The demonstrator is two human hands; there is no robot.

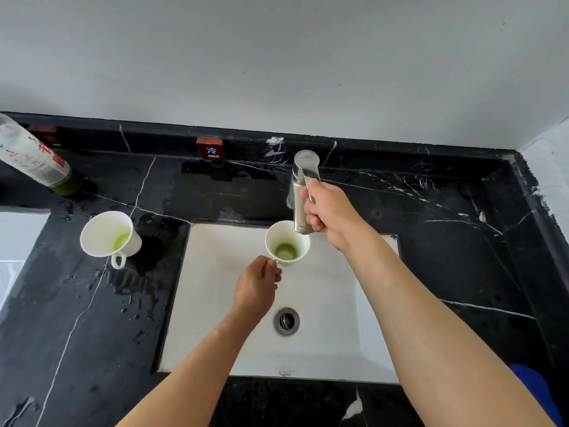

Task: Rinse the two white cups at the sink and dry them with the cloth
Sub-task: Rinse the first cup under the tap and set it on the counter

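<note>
The glossy black veined marble counter (431,257), beaded with water, is framing a smooth white rectangular sink (215,318), over which the person is working the brushed-metal faucet (300,192), the right hand (329,211) curling around its lever. The left hand (257,288) is pinching the handle of one white cup (288,243), green-filmed inside and best held directly under the spout; the second cup (107,235), similarly stained, is sitting on the counter to the left.
</note>
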